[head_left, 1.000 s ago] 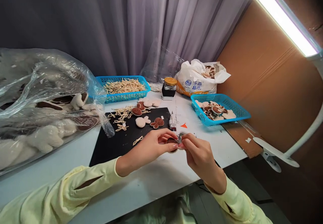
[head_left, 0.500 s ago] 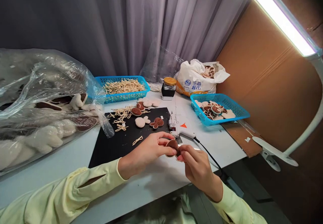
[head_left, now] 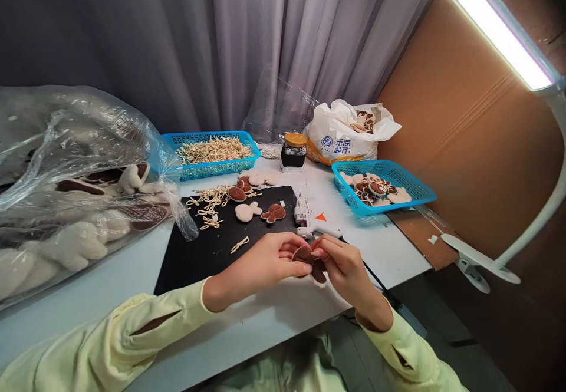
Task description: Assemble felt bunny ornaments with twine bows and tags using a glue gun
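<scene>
My left hand is closed on a brown fabric rabbit-head piece with a pale edge, thumb in front and fingers behind. My right hand pinches the same piece near its ears, one of which hangs down between the hands. Beyond them a white glue gun stands by the edge of the black mat. A single cream cord bow lies on the mat. A brown rabbit piece and a white fluffy one lie farther back, near a pile of bows.
A blue basket of bows stands at the back left, and a blue basket of rabbit pieces at the right. Behind are a lidded jar and a white shopping bag. A clear plastic bag fills the left; a clip lamp is at the right.
My right hand has shifted its pinch on the rabbit piece, and an ear now shows hanging below my fingers. The view has tilted slightly; the things on the table have not moved.
</scene>
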`<state>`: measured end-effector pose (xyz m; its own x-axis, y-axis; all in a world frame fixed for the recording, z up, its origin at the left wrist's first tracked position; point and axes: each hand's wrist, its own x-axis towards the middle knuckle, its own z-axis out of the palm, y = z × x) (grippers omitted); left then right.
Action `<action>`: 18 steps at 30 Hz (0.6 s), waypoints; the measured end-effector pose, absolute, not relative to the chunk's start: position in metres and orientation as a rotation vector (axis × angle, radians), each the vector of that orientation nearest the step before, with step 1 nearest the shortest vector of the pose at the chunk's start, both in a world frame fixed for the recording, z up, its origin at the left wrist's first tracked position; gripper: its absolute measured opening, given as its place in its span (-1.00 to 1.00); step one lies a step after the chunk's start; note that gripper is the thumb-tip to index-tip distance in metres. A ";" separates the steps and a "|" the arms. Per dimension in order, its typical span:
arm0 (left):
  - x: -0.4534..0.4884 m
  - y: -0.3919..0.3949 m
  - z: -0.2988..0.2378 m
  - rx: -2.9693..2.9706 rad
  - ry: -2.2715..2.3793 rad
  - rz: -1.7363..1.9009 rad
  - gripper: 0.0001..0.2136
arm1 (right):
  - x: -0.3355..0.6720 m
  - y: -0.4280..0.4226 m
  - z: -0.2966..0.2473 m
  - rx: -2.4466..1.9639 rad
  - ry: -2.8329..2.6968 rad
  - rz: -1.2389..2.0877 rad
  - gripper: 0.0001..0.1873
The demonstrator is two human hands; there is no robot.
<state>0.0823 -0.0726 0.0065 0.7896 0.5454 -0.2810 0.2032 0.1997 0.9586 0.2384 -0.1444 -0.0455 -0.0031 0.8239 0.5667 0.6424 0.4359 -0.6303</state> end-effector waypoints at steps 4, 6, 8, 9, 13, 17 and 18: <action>0.080 -0.070 0.006 1.451 0.628 0.175 -0.76 | 0.241 -0.147 -0.043 -1.280 -1.621 0.415 -0.67; 0.080 -0.070 0.006 1.482 0.622 0.151 -0.76 | 0.241 -0.148 -0.042 -1.273 -1.535 0.615 -0.65; 0.080 -0.071 0.007 1.482 0.609 0.125 -0.78 | 0.239 -0.148 -0.044 -1.234 -1.377 0.907 -0.62; 0.080 -0.071 0.008 1.476 0.599 0.118 -0.79 | 0.238 -0.148 -0.046 -1.192 -1.267 1.059 -0.60; 0.081 -0.073 0.011 1.441 0.533 0.180 -0.85 | 0.223 -0.148 -0.060 -1.024 -0.879 1.324 -0.58; 0.081 -0.073 0.008 1.234 0.494 0.264 -0.89 | 0.205 -0.150 -0.072 -1.063 -0.904 0.974 -0.67; 0.081 -0.074 0.007 1.127 0.495 0.259 -0.89 | 0.203 -0.150 -0.074 -1.097 -0.969 0.788 -0.69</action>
